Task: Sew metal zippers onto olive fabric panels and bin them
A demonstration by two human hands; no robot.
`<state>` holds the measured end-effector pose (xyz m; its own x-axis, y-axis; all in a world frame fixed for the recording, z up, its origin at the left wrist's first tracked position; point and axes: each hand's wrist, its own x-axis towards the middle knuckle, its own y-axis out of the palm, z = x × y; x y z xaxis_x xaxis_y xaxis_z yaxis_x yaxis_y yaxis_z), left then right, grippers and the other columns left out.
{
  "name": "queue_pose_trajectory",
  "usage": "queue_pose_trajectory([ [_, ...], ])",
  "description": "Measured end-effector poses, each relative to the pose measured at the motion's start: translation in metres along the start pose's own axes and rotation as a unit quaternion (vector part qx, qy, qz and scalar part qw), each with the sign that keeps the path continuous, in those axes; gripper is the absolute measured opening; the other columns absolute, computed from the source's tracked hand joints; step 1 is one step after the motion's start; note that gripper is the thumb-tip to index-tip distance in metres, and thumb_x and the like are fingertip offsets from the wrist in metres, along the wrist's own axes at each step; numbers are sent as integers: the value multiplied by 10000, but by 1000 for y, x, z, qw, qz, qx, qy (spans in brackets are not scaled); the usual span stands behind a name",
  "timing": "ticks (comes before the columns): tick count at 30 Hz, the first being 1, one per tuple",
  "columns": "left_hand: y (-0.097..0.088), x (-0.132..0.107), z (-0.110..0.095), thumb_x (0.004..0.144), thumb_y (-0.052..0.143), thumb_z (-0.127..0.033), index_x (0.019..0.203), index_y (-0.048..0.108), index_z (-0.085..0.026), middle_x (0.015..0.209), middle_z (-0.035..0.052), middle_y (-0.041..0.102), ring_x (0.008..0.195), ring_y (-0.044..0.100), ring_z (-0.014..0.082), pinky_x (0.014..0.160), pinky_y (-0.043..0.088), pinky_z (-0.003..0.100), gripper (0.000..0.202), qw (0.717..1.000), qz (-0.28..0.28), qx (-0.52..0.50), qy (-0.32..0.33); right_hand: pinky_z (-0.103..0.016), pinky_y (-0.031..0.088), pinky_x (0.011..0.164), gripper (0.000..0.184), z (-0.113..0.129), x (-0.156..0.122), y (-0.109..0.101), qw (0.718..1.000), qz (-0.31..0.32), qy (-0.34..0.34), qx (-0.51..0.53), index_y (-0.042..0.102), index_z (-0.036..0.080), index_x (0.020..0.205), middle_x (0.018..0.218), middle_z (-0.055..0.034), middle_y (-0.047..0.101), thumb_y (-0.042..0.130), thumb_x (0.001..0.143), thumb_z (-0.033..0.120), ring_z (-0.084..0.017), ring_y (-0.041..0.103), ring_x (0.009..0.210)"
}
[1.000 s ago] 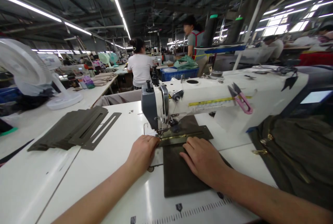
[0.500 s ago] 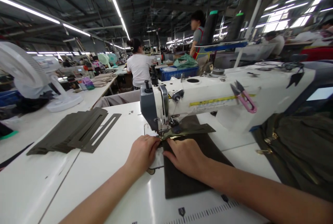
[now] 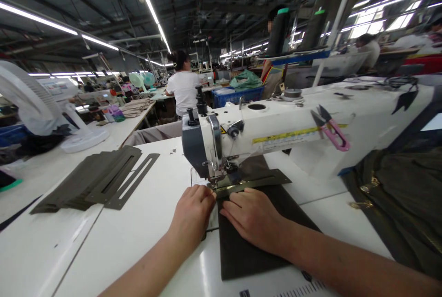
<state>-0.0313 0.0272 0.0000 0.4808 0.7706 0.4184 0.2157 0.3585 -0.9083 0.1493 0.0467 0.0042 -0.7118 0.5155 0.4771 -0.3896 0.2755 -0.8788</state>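
Observation:
A white sewing machine (image 3: 276, 131) stands across the table. Under its needle lies a dark olive fabric piece (image 3: 248, 251) with a slotted strip (image 3: 255, 181) and a brass zipper on top. My left hand (image 3: 193, 214) rests at the fabric's left edge, just in front of the presser foot, fingers curled down on the cloth. My right hand (image 3: 253, 218) lies flat on the fabric close beside it, fingers stretched toward the needle.
A stack of slotted olive pieces (image 3: 100, 179) lies at the left. Pink thread snips (image 3: 333, 129) sit on the machine arm. Olive bags with brass zippers (image 3: 397, 195) are heaped at the right. A white fan (image 3: 41, 103) stands left; other people work at tables behind.
My right hand has slid left along the fabric, closer to my left hand and the needle. The fabric and strip have shifted slightly under the foot.

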Motion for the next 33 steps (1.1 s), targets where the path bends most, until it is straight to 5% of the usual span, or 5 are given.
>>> queue_pose_trajectory([
  [3, -1, 0, -4, 818, 513, -110, 915, 584, -139, 906, 86, 580, 840, 525, 231, 721, 460, 384, 123, 999, -11, 30, 9, -368, 401, 797, 133, -2, 2, 5, 998, -66, 15, -11, 625, 119, 856, 872, -96, 627, 509, 830, 179, -223, 552, 857],
  [7, -2, 1, -5, 815, 516, -100, 935, 578, -123, 888, 89, 587, 826, 539, 232, 706, 473, 379, 137, 999, -20, 34, 26, -389, 364, 942, 281, -5, 2, 14, 998, -30, 41, 38, 584, 47, 1050, 1043, -143, 609, 525, 798, 155, -244, 519, 1006],
  [18, 1, 9, -1, 851, 437, -111, 823, 601, -130, 802, 82, 599, 735, 545, 214, 651, 474, 360, 168, 998, -13, 53, 31, -400, 387, 934, 271, -9, 9, 13, 996, 30, 53, 70, 595, 25, 1028, 1062, -163, 599, 502, 794, 126, -258, 517, 1006],
  [33, 6, 10, 0, 800, 529, -93, 735, 585, -142, 721, 51, 596, 685, 551, 206, 627, 459, 339, 98, 998, -24, 58, -4, -379, 407, 886, 203, -12, 13, 19, 995, 17, 60, 73, 597, 110, 958, 991, -116, 606, 465, 803, 102, -226, 538, 942],
])
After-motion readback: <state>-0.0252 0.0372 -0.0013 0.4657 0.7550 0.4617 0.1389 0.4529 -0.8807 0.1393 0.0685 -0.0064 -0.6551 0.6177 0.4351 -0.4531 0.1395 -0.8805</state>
